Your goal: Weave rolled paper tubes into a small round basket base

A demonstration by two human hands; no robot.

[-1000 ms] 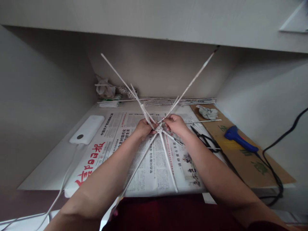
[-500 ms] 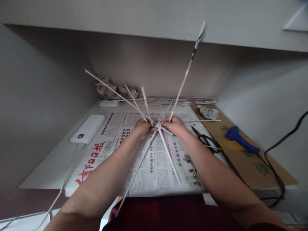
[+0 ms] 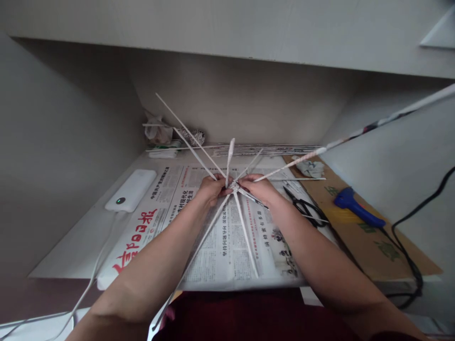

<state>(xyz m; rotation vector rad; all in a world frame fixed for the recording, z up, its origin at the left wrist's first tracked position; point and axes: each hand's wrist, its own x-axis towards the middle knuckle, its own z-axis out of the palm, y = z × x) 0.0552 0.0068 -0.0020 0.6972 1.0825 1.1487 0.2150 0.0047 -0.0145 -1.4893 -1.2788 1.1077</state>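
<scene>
Several thin rolled-paper sticks fan out from a small woven paper hub (image 3: 235,186), held above the newspaper (image 3: 209,255). My left hand (image 3: 212,188) is closed on the hub's left side, with upright sticks rising beside its fingers. On the opposite side, my right hand (image 3: 259,186) pinches a long paper stick (image 3: 305,156) close to the hub. That stick slants up to the right, past the picture's edge. Other sticks point toward my body, one a pale stick (image 3: 246,232). The fingertips partly cover the hub, so its weave is hard to make out.
Black scissors (image 3: 307,208) lie right of my right hand. A blue glue gun (image 3: 359,208) with a black cord rests on cardboard (image 3: 355,241). A white power bank (image 3: 131,191) with a cable lies left. Paper sticks (image 3: 270,150) are piled at the back wall, under an overhanging shelf.
The long stick by my right hand has swung from steeply upright down to the right. The woven hub has turned a little, shifting the other sticks. Both hands stay nearly in place.
</scene>
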